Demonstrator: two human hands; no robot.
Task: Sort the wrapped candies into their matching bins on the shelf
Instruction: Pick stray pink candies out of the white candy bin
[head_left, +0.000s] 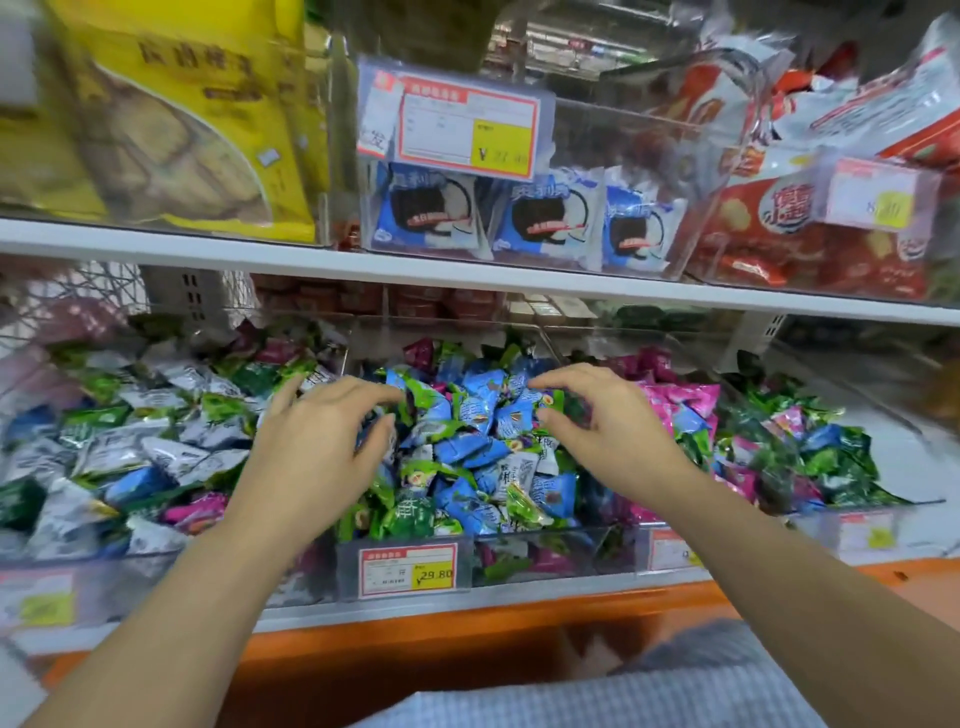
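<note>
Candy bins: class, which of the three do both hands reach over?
The middle bin, with the 29.80 price tag and mostly blue candies, beneath left hand and right hand.

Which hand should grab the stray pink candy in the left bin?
Left, likely. The left hand hovers beside the left bin, nearer the pink candy; the right hand would have to reach across.

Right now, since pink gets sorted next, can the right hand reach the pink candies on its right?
Probably yes: the right hand hovers open, and the pink candies lie uncovered just beside it.

candies (467, 415) in bin (545, 540) — below shelf (260, 257)
</note>
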